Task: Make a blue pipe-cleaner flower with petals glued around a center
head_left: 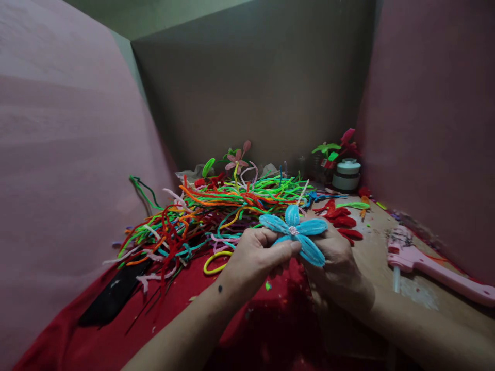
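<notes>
A light-blue pipe-cleaner flower [296, 230] with a small bead at its centre is held up between both hands. My left hand [257, 255] pinches it from the left, thumb and fingers closed under the petals. My right hand [336, 260] grips it from the right and behind, its fingers curled and partly hidden by the petals. Just beyond the hands lies a big tangled heap of pipe cleaners [216, 211] in green, orange, red, blue and white.
A red cloth [185, 299] covers the left of the table, with a black flat object [116, 293] on it. A pink glue gun [425, 265] lies on bare wood at right. Red petals [342, 219], a white jar [347, 175] and finished flowers [237, 159] sit further back. Pink and grey walls enclose the table.
</notes>
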A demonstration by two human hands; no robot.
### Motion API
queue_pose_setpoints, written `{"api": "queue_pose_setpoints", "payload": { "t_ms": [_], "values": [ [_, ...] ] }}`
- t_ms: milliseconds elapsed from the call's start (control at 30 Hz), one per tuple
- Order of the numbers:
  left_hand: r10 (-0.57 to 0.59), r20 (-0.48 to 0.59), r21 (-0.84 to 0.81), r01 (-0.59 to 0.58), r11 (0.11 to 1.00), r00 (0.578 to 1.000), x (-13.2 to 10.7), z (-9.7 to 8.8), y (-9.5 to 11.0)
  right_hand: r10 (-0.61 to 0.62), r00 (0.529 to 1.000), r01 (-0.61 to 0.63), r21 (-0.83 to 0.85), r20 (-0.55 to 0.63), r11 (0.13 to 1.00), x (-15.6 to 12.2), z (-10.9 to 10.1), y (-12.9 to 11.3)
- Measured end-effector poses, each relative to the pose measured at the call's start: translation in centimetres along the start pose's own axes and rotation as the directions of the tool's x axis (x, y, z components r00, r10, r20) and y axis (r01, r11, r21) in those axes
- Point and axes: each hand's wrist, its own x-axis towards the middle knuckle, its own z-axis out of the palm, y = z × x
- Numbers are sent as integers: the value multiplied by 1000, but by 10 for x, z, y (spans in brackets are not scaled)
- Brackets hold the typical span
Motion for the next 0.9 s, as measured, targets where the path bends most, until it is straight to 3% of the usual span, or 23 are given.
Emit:
{"api": "queue_pose_setpoints", "payload": {
  "t_ms": [167,233,267,333,400,433,500,567,700,900],
  "values": [
    [33,-14,21,-32,999,999,-2,-4,4,78,997,-78,53,13,996,0,-1,-1],
    [117,-158,38,-113,993,980,-3,-6,5,115,993,-115,69,15,991,-1,-2,0],
    [195,-266,77,-181,981,944,-4,-7,5,127,992,-128,72,13,989,-1,-2,0],
    [403,-421,261,-317,912,812,-5,-7,4,150,989,-150,71,10,986,-2,-2,1],
    [617,-368,521,-395,757,696,-6,-6,0,165,986,-166,74,11,983,-3,-3,1],
    [688,-279,637,-407,655,671,-6,-5,-3,160,987,-161,82,12,984,-2,-4,1],
    [728,-88,778,-409,476,680,-4,-2,-8,120,993,-120,109,5,987,0,-5,1],
    [685,19,821,-403,405,728,-3,-1,-13,93,996,-91,126,-10,988,1,-6,1],
    [583,38,813,-364,454,811,-1,4,-18,137,990,-134,137,-13,981,0,-5,1],
    [479,3,718,-336,610,878,-6,7,-18,170,985,-168,156,2,973,-2,-4,3]
  ]
}}
